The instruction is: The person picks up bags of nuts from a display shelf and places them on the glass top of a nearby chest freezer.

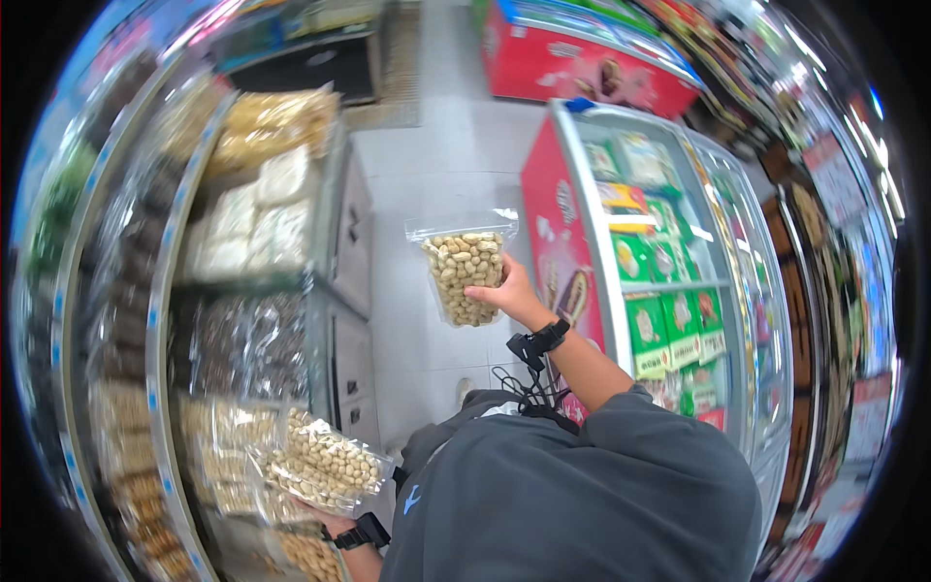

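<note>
Running down the left side: a shelf rack (160, 320) stacked with clear bags of dried goods, pale blocks up top, darker packs in the middle, nuts lower down. Standing on the right: a red freezer chest (582, 233) with a curved glass lid, showing green and yellow boxes inside; a second freezer (582, 68) sitting farther back. Stretching between them: a pale tiled floor (436, 165). Filling the lower middle: a grey sweatshirt (582, 504).

Being held up over the aisle, upright, just beside the near freezer: a clear peanut bag (464, 267), with the right hand (509, 291) gripping its right edge, fingers curled and clamped on the plastic. Wrapping that wrist: a black strap (543, 339) with cords dangling.

Lying tilted low against the rack's bottom shelves: a second bag (325, 466) of peanuts, resting on the left hand (330, 524), palm beneath it; fingers mostly hidden, looking closed on the bag's underside.
</note>
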{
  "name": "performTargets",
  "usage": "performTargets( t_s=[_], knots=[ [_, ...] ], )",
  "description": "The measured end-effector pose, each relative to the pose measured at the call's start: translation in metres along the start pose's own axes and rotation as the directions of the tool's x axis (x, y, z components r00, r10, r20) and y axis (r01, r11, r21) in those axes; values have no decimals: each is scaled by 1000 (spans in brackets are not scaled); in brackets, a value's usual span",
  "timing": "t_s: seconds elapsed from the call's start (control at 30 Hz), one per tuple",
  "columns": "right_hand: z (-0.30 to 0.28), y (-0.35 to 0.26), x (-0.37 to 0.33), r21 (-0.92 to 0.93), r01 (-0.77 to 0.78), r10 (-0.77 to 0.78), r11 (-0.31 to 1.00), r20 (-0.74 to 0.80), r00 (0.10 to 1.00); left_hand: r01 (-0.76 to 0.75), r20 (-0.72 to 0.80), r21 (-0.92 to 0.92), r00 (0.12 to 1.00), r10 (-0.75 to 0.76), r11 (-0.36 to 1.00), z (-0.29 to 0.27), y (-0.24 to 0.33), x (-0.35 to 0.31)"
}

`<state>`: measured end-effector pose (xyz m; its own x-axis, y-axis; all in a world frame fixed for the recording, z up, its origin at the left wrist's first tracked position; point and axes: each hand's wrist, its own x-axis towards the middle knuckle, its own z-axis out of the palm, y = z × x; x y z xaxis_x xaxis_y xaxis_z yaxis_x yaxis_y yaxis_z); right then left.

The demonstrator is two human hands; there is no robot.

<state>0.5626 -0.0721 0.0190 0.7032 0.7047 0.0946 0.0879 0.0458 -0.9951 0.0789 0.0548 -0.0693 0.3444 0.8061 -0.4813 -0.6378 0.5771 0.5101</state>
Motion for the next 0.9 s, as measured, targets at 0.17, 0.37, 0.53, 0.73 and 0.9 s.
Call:
performTargets(
  t_s=[0.17,0.37,0.53,0.73,0.9],
  knots=[
    [-94,77,-30,-95,-213,149,972,-451,880,145,215,115,962,-167,983,41,-63,95],
    [-177,103,-71,241,-261,355,935,-650,672,270,308,306,879,-363,913,137,-128,137],
    [-224,113,-105,581,-190,567,791,-581,584,410,306,389,787,-535,825,223,-168,132],
    [-248,130,-108,660,-148,636,736,-600,486,466,331,508,671,-664,724,261,-219,184],
    [-280,151,-75,716,-133,669,685,-547,504,476,322,566,624,-712,673,316,-260,222]
  ],
)
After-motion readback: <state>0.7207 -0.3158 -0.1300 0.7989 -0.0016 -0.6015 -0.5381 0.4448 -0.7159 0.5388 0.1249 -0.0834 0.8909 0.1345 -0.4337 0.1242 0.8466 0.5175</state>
